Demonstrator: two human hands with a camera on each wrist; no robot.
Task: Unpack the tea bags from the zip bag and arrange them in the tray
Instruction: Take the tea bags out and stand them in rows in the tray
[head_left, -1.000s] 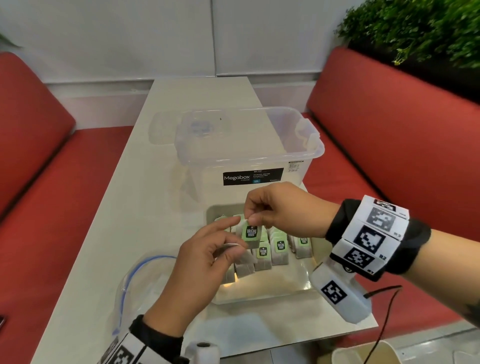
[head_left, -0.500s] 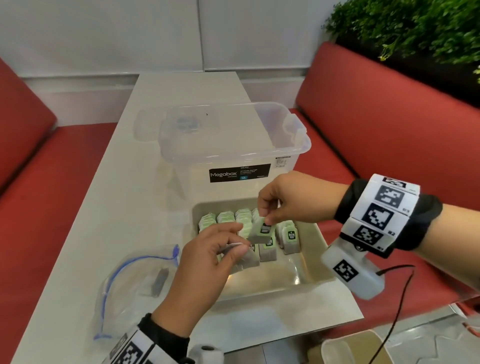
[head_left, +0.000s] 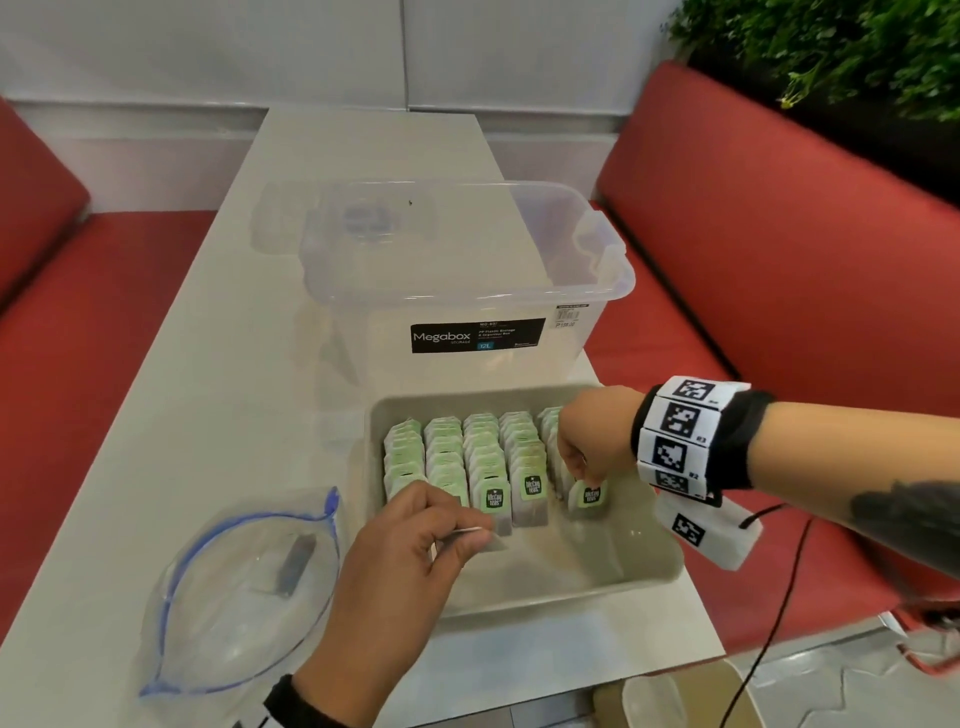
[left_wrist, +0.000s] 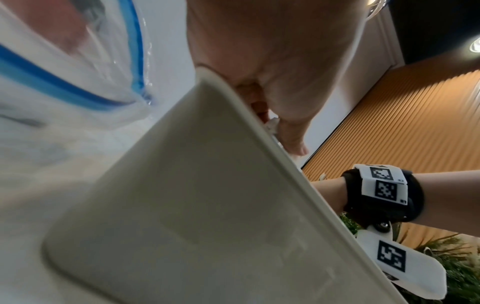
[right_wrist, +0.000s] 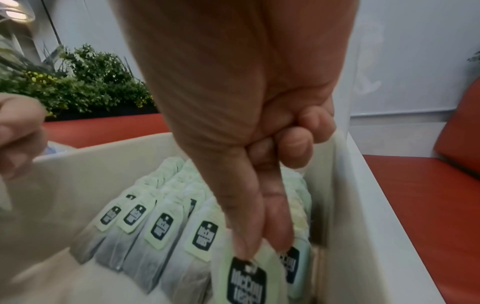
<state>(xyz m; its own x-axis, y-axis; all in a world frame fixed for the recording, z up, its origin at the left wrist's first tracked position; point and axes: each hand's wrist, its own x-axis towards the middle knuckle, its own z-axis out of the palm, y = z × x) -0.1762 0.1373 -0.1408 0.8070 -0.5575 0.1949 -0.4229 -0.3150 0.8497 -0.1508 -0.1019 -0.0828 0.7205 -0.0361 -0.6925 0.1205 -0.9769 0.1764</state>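
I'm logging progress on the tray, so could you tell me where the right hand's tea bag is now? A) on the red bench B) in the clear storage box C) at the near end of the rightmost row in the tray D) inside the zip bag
C: the right hand pinches a tea bag by its top, low inside the tray at the near end of the rightmost row.

I count one beige tray, and in it five rows of tea bags running toward twelve o'clock; the bags overlap too tightly for an exact total. One further tea bag hangs pinched in the right hand at three o'clock of the rows. One more sits between my left hand's fingers. One zip bag lies at nine o'clock of the tray. One clear storage box stands at twelve o'clock.
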